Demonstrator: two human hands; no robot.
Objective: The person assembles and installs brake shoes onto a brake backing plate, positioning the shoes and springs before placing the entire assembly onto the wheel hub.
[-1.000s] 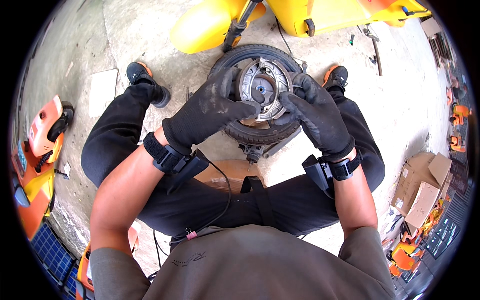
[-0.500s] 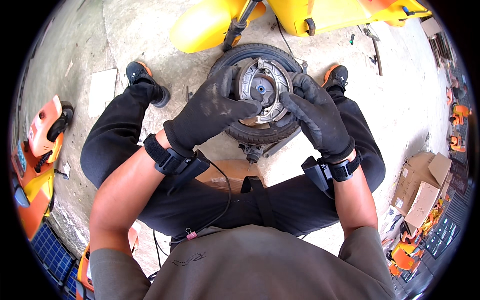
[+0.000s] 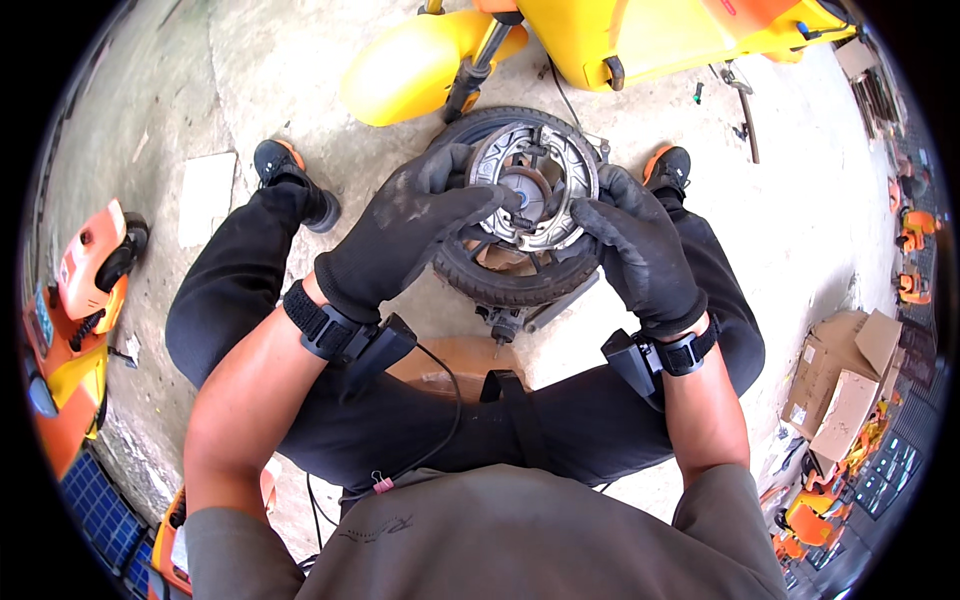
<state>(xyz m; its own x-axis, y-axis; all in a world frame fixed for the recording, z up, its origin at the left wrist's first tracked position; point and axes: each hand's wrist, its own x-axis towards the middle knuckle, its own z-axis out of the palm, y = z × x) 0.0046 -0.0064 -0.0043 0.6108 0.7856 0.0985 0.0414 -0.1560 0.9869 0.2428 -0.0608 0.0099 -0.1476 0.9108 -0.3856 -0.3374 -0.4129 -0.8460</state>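
In my gloved hands is a round brake assembly with silver curved shoes [image 3: 575,180] around a dull metal centre, above a black-tyred wheel [image 3: 515,292] lying on the floor. My left hand [image 3: 405,230] grips its left side, thumb reaching toward the centre and the other fingers partly hidden behind it. My right hand [image 3: 640,255] has its fingers curled on the right edge. Under the wheel's near side some dark metal hardware [image 3: 502,322] shows.
A yellow scooter body [image 3: 600,30] with a fork stands beyond the wheel. An orange scooter [image 3: 90,265] is at the left, a blue crate [image 3: 95,490] below it. Cardboard boxes [image 3: 835,370] and more orange vehicles line the right; a pale flat board [image 3: 205,200] lies on the floor.
The brake assembly has turned slightly in my hands, showing both shoes and more of the wheel's spokes beneath. My view has shifted, so the wheel and scooter sit a little lower in frame.
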